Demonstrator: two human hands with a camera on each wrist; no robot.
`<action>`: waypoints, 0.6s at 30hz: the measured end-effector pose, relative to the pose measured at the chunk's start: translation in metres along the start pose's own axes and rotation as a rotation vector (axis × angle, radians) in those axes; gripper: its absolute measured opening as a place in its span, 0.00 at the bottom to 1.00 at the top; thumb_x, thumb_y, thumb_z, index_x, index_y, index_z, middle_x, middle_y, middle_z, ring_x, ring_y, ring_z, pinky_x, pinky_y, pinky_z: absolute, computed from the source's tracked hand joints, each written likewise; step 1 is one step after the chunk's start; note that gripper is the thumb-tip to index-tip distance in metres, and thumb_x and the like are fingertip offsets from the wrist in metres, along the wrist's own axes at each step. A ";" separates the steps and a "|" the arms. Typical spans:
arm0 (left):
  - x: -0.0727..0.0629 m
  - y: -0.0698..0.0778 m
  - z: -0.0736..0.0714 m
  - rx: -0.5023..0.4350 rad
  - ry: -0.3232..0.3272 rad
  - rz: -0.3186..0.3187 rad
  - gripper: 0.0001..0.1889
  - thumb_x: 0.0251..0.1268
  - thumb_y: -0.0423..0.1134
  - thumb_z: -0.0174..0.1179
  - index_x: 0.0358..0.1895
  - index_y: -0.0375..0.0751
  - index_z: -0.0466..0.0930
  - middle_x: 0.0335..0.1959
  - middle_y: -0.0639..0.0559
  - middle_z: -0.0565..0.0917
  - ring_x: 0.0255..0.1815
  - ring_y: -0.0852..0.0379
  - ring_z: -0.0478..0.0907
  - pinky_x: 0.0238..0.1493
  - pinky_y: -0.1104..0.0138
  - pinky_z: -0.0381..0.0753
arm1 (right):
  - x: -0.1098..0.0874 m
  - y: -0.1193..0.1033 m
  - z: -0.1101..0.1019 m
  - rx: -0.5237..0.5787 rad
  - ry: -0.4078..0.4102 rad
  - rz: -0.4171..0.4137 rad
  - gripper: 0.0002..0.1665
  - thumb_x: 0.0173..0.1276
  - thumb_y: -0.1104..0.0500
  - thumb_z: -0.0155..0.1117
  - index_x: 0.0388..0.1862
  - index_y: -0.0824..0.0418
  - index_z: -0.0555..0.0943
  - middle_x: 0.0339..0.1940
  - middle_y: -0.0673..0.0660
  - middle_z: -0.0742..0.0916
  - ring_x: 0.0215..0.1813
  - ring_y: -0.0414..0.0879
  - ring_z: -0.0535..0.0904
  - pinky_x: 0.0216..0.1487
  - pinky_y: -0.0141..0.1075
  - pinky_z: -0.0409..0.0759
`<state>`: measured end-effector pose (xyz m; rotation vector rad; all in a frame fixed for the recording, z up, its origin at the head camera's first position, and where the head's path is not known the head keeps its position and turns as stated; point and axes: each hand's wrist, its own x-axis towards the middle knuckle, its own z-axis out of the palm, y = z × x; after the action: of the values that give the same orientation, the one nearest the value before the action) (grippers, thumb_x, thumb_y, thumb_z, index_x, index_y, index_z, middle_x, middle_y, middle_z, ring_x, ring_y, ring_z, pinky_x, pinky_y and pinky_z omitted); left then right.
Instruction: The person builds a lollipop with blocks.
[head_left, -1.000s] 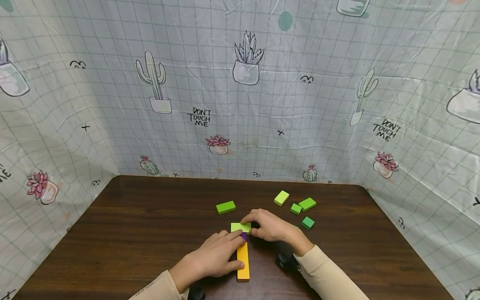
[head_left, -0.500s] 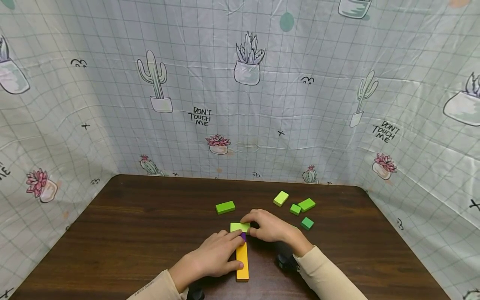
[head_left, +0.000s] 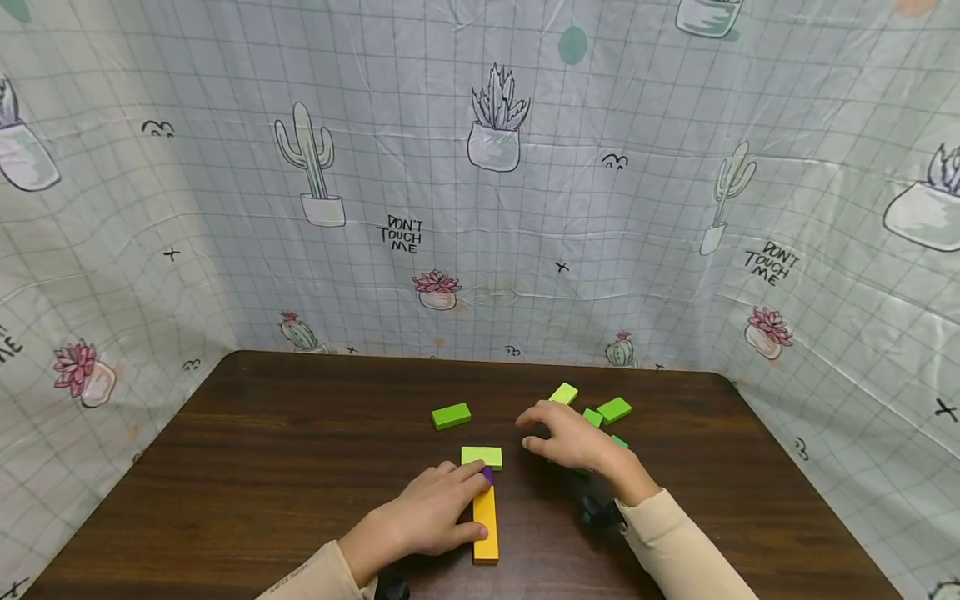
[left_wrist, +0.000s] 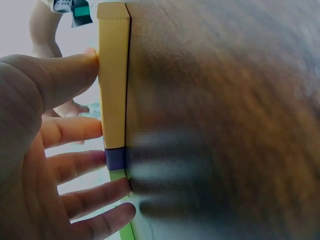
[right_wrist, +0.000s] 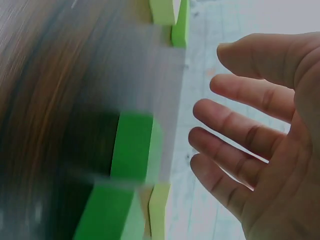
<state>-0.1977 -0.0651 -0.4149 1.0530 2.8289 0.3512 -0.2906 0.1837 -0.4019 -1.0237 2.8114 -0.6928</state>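
Note:
My left hand [head_left: 444, 510] rests along a line of blocks on the table, its fingers extended and their tips touching. The line has a long orange-yellow block [head_left: 486, 525], a small purple block [left_wrist: 116, 158] at its far end, and a light-green block [head_left: 482, 457] lying crosswise beyond the purple one. My right hand [head_left: 572, 436] is above the table to the right of the line, fingers spread and holding nothing. It partly covers a yellow-green block [head_left: 565, 393], a small green block [head_left: 592, 417] and a darker green block [head_left: 619, 442] in the head view.
Another green block [head_left: 615, 409] lies at the right, touching the small green one. A separate green block [head_left: 452, 416] lies behind the line. The dark wooden table [head_left: 300, 442] ends at a hanging cloth [head_left: 375, 167] printed with cacti, at the back and both sides.
My right hand has let go of the light-green block and moved right and up, toward the loose green blocks. My left hand and the line have stayed in place.

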 end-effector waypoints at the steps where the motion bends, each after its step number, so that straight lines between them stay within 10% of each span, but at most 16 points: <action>1: 0.000 0.000 0.000 0.001 0.002 -0.001 0.29 0.63 0.60 0.58 0.62 0.49 0.73 0.70 0.50 0.66 0.58 0.51 0.70 0.58 0.56 0.70 | -0.002 0.003 -0.002 -0.001 0.008 0.008 0.18 0.68 0.57 0.63 0.54 0.62 0.80 0.50 0.53 0.82 0.52 0.49 0.78 0.53 0.46 0.76; 18: 0.001 0.000 0.001 0.012 -0.006 -0.015 0.29 0.63 0.60 0.57 0.63 0.49 0.73 0.70 0.50 0.66 0.60 0.51 0.69 0.60 0.56 0.69 | -0.028 0.033 -0.009 -0.079 -0.001 0.037 0.19 0.60 0.64 0.68 0.52 0.61 0.82 0.51 0.55 0.83 0.56 0.55 0.76 0.54 0.50 0.73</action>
<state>-0.1979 -0.0643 -0.4162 1.0333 2.8359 0.3295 -0.2907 0.2267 -0.4107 -0.9798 2.8698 -0.5816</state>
